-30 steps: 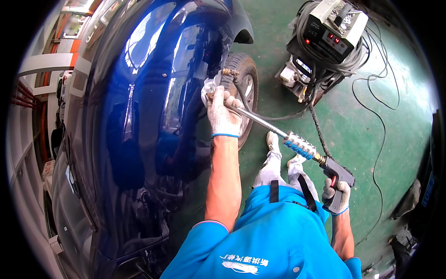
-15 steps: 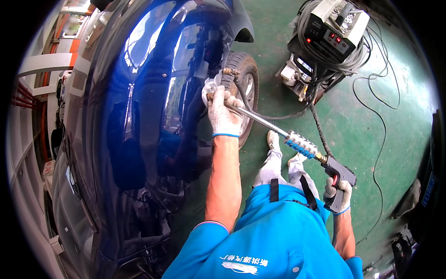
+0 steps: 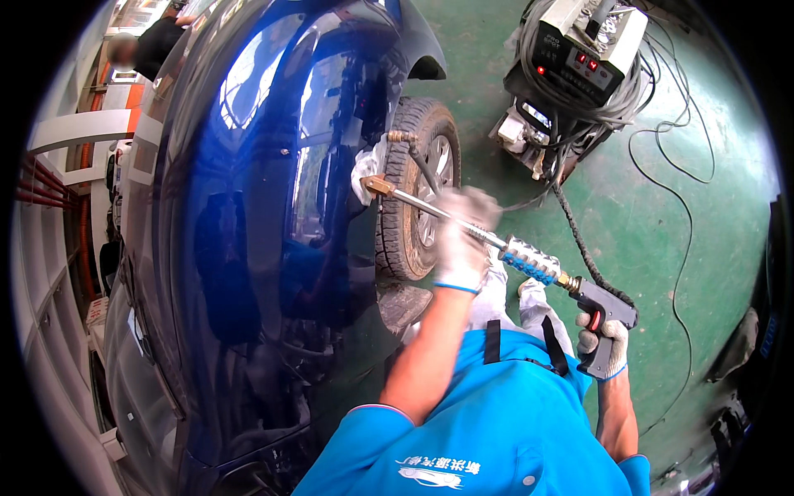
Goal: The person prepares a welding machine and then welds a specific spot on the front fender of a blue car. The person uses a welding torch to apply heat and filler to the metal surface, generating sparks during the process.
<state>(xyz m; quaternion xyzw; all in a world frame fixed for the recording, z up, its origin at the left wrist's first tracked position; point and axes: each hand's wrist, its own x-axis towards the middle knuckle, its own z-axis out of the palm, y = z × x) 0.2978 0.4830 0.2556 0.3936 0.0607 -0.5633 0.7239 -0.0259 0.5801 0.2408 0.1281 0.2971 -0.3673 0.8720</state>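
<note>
My right hand [image 3: 612, 349], in a whitish knit glove, is wrapped round the grey pistol grip of a slide-hammer dent puller [image 3: 610, 306]. Its steel rod carries a ribbed metal-and-blue sliding weight [image 3: 531, 261] and ends in a copper-coloured tip [image 3: 379, 185] at the edge of the blue car's body [image 3: 248, 240]. My gloved left hand [image 3: 465, 240] is over the rod between tip and weight; motion smears its fingers. Beside the tip, crumpled white material [image 3: 364, 172] lies at the panel edge, near a brass-coloured fitting [image 3: 403, 136] with a cable in front of the wheel [image 3: 409, 215].
A boxy machine [image 3: 583, 58] with a red display, wound with grey cables, stands at the far right. A braided cable [image 3: 575, 236] runs from it to the puller. Thin black cable [image 3: 682, 281] trails over the green floor. At the upper left is a person in dark clothing [image 3: 159, 43].
My left hand has moved off the tip, right and nearer along the rod, baring the copper tip. My right hand keeps its hold. A person has come into view at the upper left.
</note>
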